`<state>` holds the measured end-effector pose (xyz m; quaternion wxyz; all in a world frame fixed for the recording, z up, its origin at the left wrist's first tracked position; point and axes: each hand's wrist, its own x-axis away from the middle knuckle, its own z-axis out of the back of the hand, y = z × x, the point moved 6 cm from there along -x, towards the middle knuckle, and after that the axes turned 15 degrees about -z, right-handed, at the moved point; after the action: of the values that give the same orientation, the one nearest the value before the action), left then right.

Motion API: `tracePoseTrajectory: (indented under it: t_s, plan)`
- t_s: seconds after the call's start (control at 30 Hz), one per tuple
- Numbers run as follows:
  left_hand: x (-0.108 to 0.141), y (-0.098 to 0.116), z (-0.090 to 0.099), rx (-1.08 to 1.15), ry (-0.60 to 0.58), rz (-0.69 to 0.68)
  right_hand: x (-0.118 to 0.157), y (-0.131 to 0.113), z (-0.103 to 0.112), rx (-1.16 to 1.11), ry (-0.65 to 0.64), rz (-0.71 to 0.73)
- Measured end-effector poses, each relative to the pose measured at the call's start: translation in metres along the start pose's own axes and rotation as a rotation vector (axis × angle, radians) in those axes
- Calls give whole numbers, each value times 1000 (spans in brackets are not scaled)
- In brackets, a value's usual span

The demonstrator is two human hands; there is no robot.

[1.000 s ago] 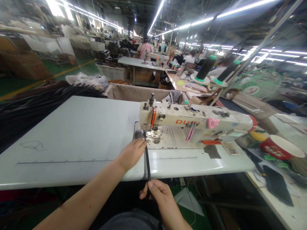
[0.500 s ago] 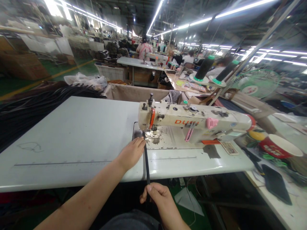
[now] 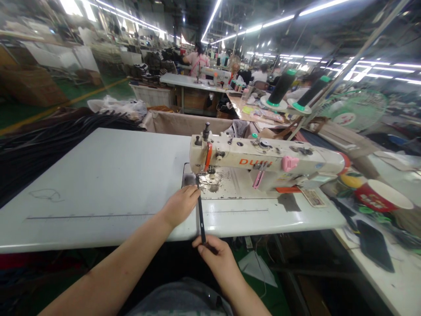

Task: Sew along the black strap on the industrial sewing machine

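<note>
Both hands on the black strip, right at the sewing machine!

The left hand (image 3: 180,204) lies with its fingers close together over the narrow black strip (image 3: 201,217), just in front of the needle area; whether its thumb pinches too, I cannot tell. The right hand (image 3: 215,254) has the strip's near end between thumb and fingers, at the front edge of the smooth, pale worktop (image 3: 115,175). So the strip runs from the needle area towards the wearer, and look, the right hand is nearer the left than half a second ago, with less strip between them! Small pale spots show on it now, too.

Above stands the cream sewing machine (image 3: 226,151), its orange lettering (image 3: 248,162) opening "DU", the rest partly covered by metal fittings. A glossy pink plastic piece (image 3: 290,163) sits on its body. A straight ruler line (image 3: 82,216) crosses the worktop, its figures too small to read. Over on the left, a heap of long black strips (image 3: 49,149); to the right, a round red-and-white tub (image 3: 371,195), its markings unreadable, and behind the machine, two black thread cones (image 3: 282,87) on green bases!
</note>
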<state>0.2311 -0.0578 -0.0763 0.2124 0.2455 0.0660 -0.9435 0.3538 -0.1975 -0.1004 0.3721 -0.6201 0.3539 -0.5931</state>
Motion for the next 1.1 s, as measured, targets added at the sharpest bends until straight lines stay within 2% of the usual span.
tracePoseTrajectory:
  t_s: [0.13,0.4,0.63,0.87,1.1]
  plan:
    - [2,-2,0,41,-14,28,4,-3,-5,-118,-79,-79]
    - [3,-3,-2,62,-24,49,21,-4,-1,-99,-67,-102]
    - [2,-3,-2,29,-76,36,25,7,-7,-163,-192,-161]
    - [1,0,2,5,-18,17,22,13,-5,-117,-156,-127]
    - [6,-1,-7,28,-18,11,16,18,-4,-82,-157,-100]
